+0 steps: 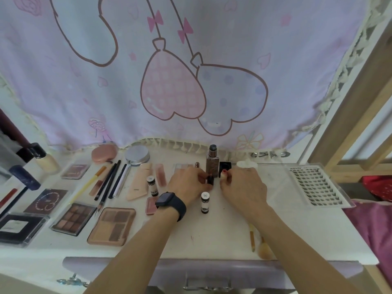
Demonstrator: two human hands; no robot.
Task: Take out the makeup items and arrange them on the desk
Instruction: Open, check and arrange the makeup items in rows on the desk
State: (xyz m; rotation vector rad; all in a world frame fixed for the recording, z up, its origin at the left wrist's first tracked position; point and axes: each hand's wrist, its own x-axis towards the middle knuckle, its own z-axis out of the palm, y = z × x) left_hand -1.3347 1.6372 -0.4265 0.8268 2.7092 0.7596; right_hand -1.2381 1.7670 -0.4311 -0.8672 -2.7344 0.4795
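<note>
Head view: left hand (187, 184) pinches a dark lipstick (210, 180) on the desk (222, 234) (right hand (244, 186) just beside, grip unclear).

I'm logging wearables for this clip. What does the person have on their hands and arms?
The left hand has a dark smartwatch with a square face and a dark band at its wrist. The right hand shows red polish on one nail. No sleeves show on either arm.
</note>
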